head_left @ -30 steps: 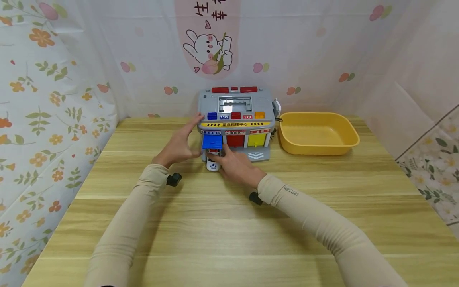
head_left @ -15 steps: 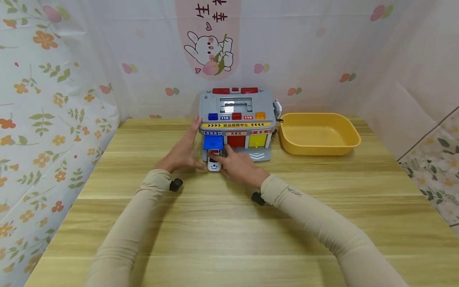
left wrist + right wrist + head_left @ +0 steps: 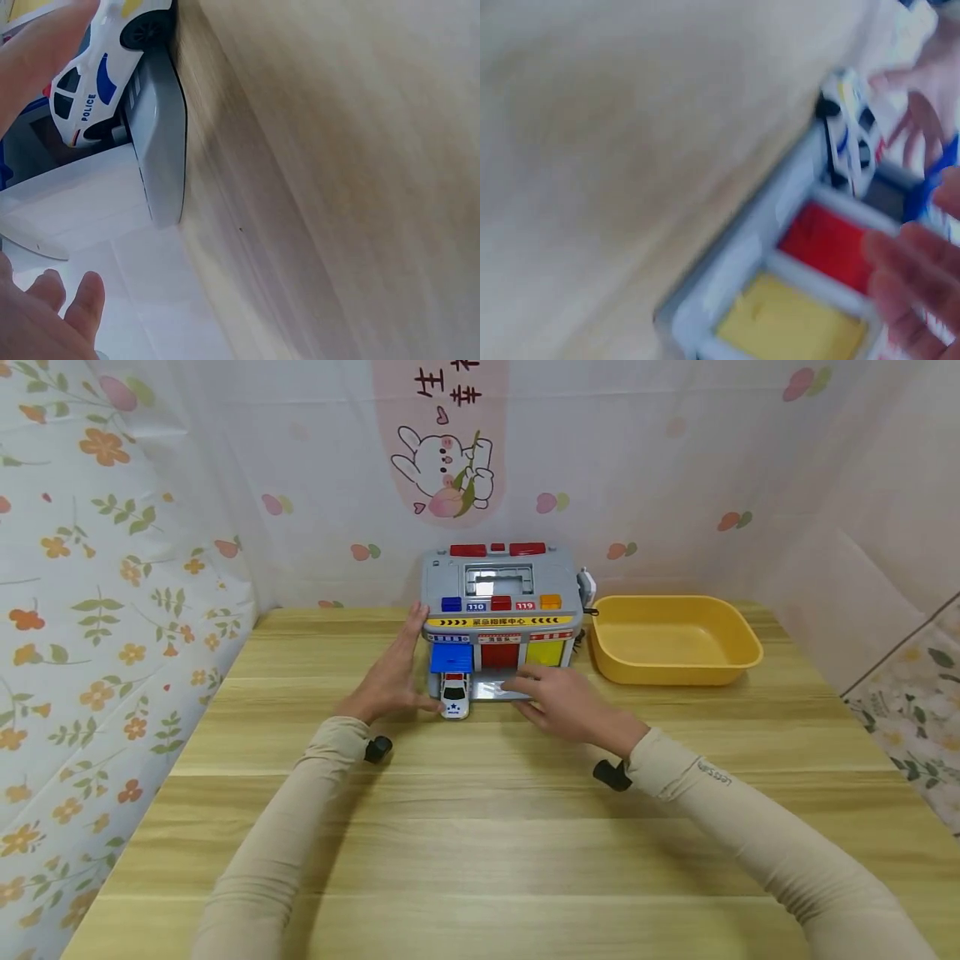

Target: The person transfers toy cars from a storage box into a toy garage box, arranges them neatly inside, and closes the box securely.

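A grey toy emergency station [image 3: 441, 578] stands at the back of the table. Its blue door [image 3: 452, 657] is raised, and a white toy police car [image 3: 453, 697] sits in that left bay with its front sticking out over the ramp. My left hand [image 3: 392, 681] is at the station's left side, fingertips by the upper corner and thumb at the car's front. In the left wrist view the thumb overlaps the police car [image 3: 94, 86]. My right hand [image 3: 570, 703], fingers extended and holding nothing, hovers before the station's red door [image 3: 499, 655] and yellow door [image 3: 545, 652].
A yellow plastic basin [image 3: 667, 675] stands right of the station. Behind both hangs a white printed curtain [image 3: 315, 527]. The wooden table [image 3: 480, 852] stretches toward me. The right wrist view is blurred.
My right hand has let go of the police car and moved right. My left thumb has come forward to the car's front. The car stays in the blue-door bay.
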Demonstrator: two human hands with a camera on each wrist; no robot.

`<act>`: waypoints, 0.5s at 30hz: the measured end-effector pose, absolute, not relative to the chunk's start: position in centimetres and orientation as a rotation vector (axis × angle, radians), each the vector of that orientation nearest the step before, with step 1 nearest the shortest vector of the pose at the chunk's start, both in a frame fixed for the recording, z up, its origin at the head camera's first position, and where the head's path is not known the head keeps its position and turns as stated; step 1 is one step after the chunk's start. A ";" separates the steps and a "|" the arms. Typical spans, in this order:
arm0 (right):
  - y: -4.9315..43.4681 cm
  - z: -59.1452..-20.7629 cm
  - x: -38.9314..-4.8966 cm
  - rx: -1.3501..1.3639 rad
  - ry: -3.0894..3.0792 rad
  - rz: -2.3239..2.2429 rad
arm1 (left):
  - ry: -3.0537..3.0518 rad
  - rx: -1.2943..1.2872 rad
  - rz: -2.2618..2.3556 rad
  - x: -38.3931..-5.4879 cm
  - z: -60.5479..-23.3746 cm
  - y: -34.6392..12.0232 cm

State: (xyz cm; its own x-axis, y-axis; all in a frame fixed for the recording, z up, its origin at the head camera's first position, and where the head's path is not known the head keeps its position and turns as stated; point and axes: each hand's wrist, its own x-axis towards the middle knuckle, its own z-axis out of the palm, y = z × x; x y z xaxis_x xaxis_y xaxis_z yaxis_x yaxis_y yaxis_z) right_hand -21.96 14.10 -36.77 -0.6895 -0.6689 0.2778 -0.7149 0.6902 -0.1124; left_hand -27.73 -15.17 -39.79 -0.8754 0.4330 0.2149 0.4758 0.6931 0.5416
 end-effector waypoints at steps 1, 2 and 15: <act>14.8 -36.4 -22.0 1.104 -2.627 0.338 | -2.818 -0.760 -0.929 -27.8 -39.8 -15.1; 15.4 -36.0 -22.0 1.084 -2.565 0.369 | -2.811 -0.761 -0.922 -27.8 -39.8 -15.1; 20.0 -32.5 -26.7 0.605 -2.351 0.725 | -2.783 -0.637 -0.871 -28.1 -40.1 -14.5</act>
State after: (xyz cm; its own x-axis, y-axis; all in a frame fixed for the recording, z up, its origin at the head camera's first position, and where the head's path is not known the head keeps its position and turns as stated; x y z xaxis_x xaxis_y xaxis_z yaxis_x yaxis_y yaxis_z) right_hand -26.70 19.97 -32.49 -0.7169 -0.2396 0.6547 -0.5668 0.7471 -0.3472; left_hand -28.12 -14.54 -40.10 -0.8972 0.3498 0.2694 0.4410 0.7401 0.5077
